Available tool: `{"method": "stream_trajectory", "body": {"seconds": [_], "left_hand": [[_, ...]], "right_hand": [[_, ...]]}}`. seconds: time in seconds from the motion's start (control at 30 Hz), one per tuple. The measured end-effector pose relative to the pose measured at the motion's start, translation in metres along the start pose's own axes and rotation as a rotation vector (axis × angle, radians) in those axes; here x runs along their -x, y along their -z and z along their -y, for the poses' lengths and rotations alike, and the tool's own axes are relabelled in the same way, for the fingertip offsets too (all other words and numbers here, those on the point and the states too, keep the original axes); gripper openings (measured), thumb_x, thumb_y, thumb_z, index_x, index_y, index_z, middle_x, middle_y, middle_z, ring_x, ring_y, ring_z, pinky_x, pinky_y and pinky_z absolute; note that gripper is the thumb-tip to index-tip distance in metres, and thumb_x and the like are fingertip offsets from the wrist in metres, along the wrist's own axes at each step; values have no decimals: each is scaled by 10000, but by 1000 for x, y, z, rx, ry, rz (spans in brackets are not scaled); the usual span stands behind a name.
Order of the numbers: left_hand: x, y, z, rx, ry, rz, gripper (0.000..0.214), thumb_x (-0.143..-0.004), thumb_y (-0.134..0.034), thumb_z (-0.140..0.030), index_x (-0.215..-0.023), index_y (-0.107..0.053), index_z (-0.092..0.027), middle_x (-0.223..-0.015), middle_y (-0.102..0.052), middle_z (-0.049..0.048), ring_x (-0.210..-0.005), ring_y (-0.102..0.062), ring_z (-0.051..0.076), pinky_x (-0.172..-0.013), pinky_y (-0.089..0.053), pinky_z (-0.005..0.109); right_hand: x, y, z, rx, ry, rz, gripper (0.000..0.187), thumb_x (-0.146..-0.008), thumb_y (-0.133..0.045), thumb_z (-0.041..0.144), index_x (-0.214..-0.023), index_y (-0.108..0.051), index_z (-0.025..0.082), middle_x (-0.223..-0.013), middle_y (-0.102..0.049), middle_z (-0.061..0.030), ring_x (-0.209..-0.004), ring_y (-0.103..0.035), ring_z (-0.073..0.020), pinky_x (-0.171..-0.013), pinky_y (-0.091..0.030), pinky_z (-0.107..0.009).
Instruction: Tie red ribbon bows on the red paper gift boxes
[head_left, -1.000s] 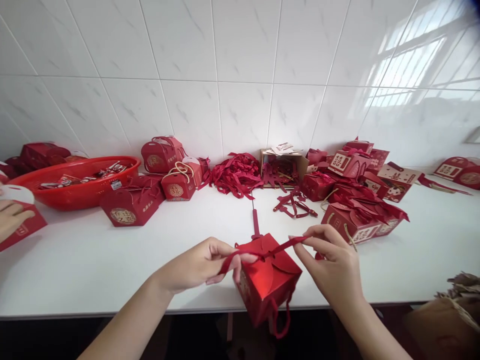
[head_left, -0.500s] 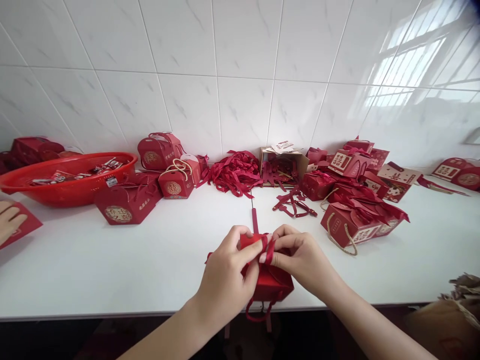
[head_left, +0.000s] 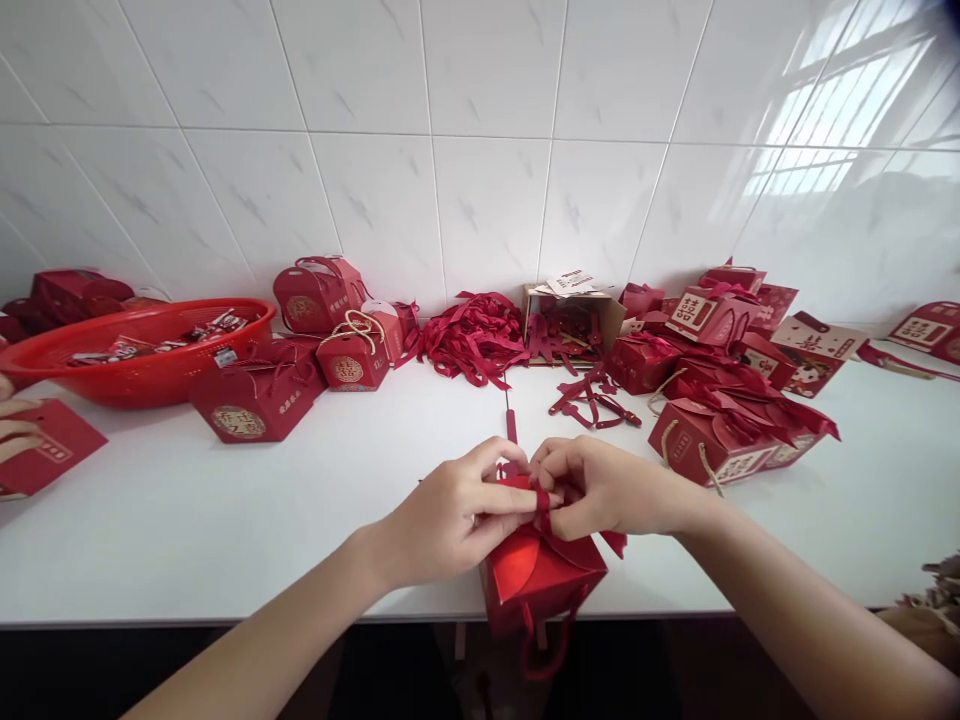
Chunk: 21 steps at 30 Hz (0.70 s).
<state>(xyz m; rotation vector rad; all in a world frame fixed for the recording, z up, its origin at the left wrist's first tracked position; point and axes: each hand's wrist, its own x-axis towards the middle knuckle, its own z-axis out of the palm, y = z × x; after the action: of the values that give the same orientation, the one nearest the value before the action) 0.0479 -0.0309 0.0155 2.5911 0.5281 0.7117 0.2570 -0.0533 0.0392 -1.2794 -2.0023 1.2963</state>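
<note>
Left hand (head_left: 454,520) and right hand (head_left: 596,485) pinch red fabric ribbon (head_left: 543,502); square red cardboard box (head_left: 555,568) sits beneath. Apparent step: knotting; next move calls for even tension.

Cool, diffuse daylight, bright over the white table (head_left: 300,545); space beneath it near black. Glare upper right: barred window reflection (head_left: 840,110), washed out, on glossy wall tiles (head_left: 487,70). Strong sheen on front red box's (head_left: 547,585) top flap. Shadows soft, faint. Wide-angle stretch toward edges; extreme top-right corner dark.
</note>
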Motion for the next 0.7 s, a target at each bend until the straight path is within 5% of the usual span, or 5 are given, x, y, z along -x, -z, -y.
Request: {"method": "stream_trajectory", "body": {"seconds": [0.13, 0.3, 0.4, 0.5, 0.7], "left_hand": [[-7, -8, 9, 194, 30, -103, 180, -829, -588, -123, -862, -741, -212, -1008, -575, 63, -660, -548, 81, -602, -501, 215], [3, -11, 10, 195, 48, -221, 185, -828, -580, -115, -850, -739, -207, -946, -613, 66, -746, -592, 120, -601, -503, 214], [15, 5, 7, 87, 139, -143, 185, -850, -537, -128, -848, -710, -195, -1008, -596, 74, -688, -550, 101, -539, -466, 200], [24, 22, 5, -14, 255, -23, 153, -846, -540, -147, -808, -672, -216, -1086, -559, 57, -804, -547, 128, -721, -490, 259], [18, 21, 3, 270, 287, 82, 180, -897, -482, -287, -766, -575, -206, -1275, -515, 53, -1203, -451, 213, -989, -398, 355]], "right_hand": [[-1, 1, 1, 50, 21, 23, 30, -630, -607, 162, -650, -589, 174, -864, -517, 14, -639, -463, -82, -523, -363, -205], [9, -8, -5, 97, 51, -155, 42, -669, -595, 142, -647, -599, 178, -895, -538, 4, -665, -504, -88, -620, -427, -218], [21, -8, -14, 173, 46, -256, 98, -687, -578, 121, -609, -571, 181, -938, -549, -10, -747, -545, -114, -687, -446, -238], [31, -7, -21, 237, 55, -317, 108, -704, -578, 127, -620, -551, 189, -977, -546, -23, -859, -562, -149, -731, -460, -248], [31, -17, -24, 288, 124, -433, 95, -808, -520, 192, -716, -504, 211, -1098, -522, -38, -991, -541, -166, -785, -467, -265]]}}
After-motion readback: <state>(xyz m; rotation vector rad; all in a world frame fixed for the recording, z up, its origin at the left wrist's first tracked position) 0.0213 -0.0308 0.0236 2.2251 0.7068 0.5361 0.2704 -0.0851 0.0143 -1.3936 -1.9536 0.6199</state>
